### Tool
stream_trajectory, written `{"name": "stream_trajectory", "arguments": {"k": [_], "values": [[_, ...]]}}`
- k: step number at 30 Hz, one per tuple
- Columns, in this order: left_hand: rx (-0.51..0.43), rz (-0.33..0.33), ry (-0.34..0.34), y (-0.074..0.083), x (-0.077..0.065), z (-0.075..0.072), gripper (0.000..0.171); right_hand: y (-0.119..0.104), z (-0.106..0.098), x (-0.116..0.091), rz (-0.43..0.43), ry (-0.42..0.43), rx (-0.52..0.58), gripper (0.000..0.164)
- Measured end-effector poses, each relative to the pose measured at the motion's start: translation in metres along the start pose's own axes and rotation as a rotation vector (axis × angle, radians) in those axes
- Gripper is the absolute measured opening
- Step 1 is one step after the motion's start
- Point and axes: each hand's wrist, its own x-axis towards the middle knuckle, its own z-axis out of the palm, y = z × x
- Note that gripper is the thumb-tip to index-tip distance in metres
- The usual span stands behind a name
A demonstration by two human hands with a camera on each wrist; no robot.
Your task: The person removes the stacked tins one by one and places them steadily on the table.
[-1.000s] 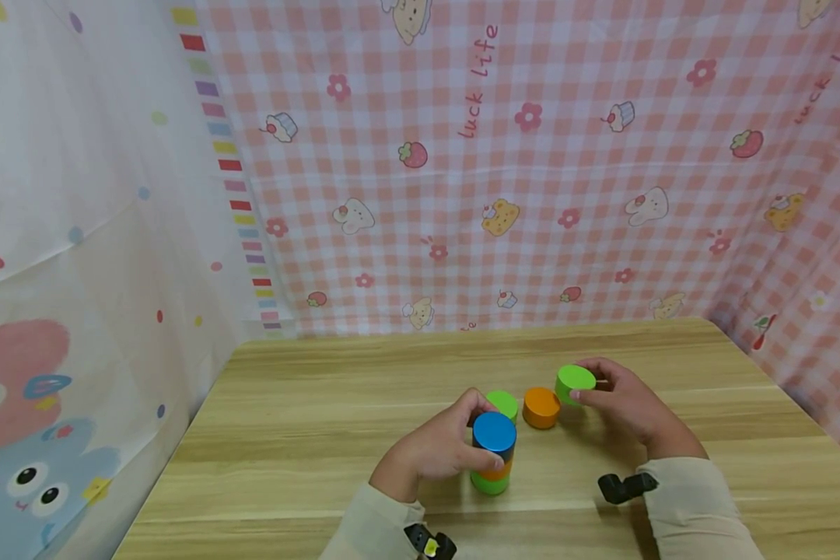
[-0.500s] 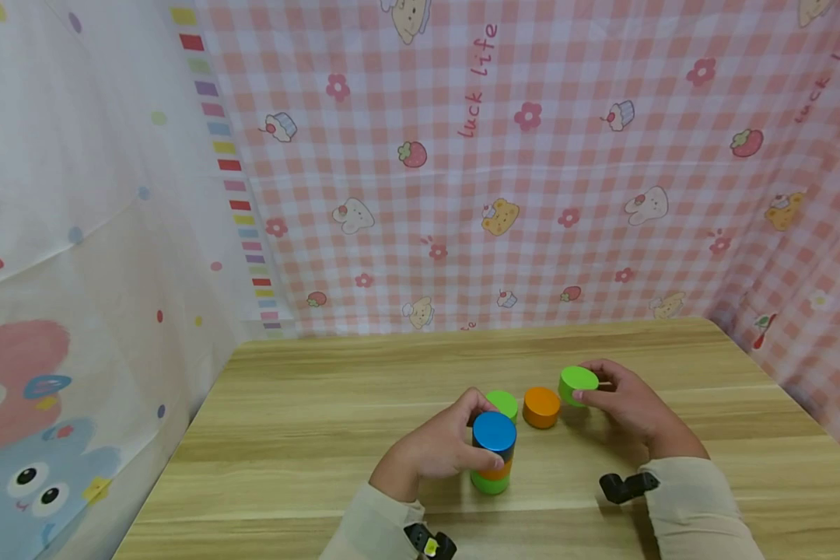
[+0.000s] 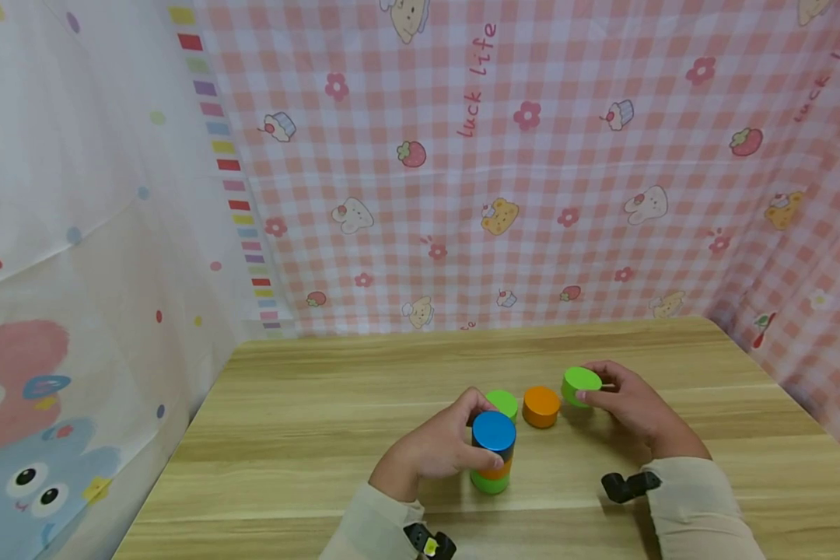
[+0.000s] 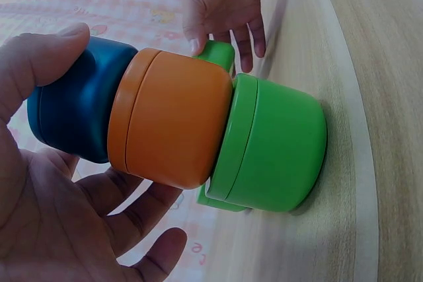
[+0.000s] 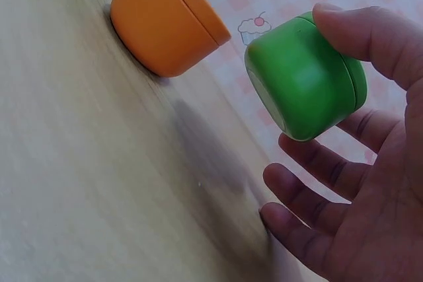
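A stack of three small round lidded jars stands on the table: a blue jar (image 3: pixel 494 432) on top, an orange jar (image 4: pixel 175 117) in the middle, a green jar (image 4: pixel 274 143) at the bottom. My left hand (image 3: pixel 442 445) grips the stack at the blue jar, thumb on one side and fingers behind. To the right, my right hand (image 3: pixel 630 404) pinches another green jar (image 5: pixel 304 77) between thumb and fingers, lifted off the table with a shadow beneath. A separate orange jar (image 3: pixel 541 407) sits on the table between the hands. Behind the stack is a partly hidden green jar (image 3: pixel 502 405).
The wooden table (image 3: pixel 308 435) reaches back to a pink checked cloth (image 3: pixel 392 218) hung behind it. A white patterned cloth (image 3: pixel 112 233) hangs along the left side. Black camera mounts sit at both wrists.
My right hand has drifted slightly to the right with its green jar, widening the gap to the separate orange jar. The left hand and the stack stay in place.
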Motion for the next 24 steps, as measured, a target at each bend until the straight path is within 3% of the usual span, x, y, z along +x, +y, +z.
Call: {"name": "stream_trajectory", "arguments": {"k": [9, 24], "values": [[-0.005, -0.005, 0.0, 0.0, 0.0, 0.0, 0.052, 0.007, -0.002, 0.001, 0.031, 0.008, -0.048, 0.059], [-0.005, -0.002, -0.005, 0.0, 0.0, 0.0, 0.052, 0.017, -0.002, 0.001, 0.004, -0.001, -0.016, 0.054]]}}
